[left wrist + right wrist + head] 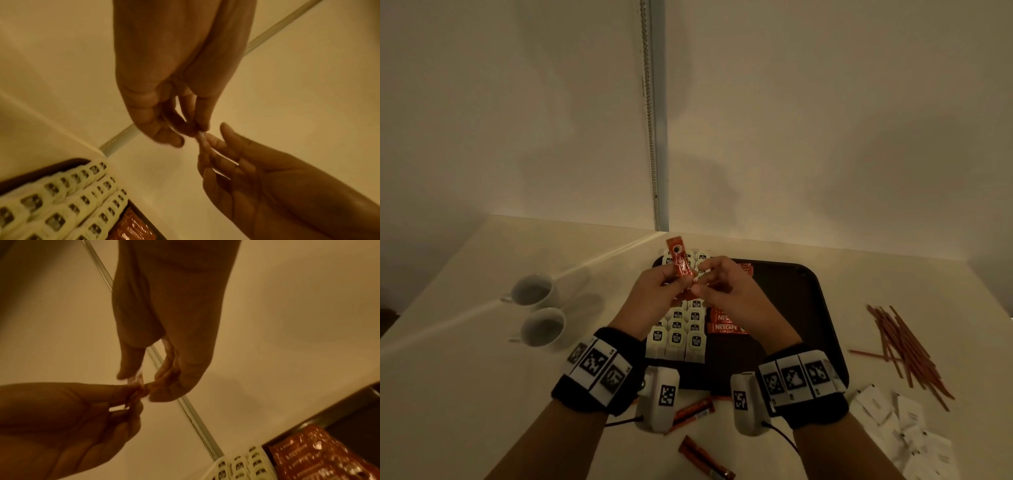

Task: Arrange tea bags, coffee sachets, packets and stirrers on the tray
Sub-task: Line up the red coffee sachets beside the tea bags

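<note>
above the tray [822, 308], both hands meet in mid-air around one red coffee sachet [679, 262]. the left hand [654, 294] pinches the sachet between thumb and fingers, so that it stands nearly upright with its top end pointing away from the person. the right hand [726, 291] reaches in from the right, and its curled fingertips pinch the sachet's lower end.

the dark tray lies on the pale tabletop [465, 359]. three neat rows of white tea bags [677, 337] fill its left part, overlapping like tiles. just to their right, red sachets [724, 323] lie flat on the tray, partly hidden under the right hand.

off the tray, two white cups [536, 310] stand on the left. a loose heap of red-brown stirrers [907, 346] lies to the right, and white packets [900, 421] are scattered nearer the person on that side. a few more sachets [698, 431] lie on the tabletop between the wrists, close to the person.
</note>
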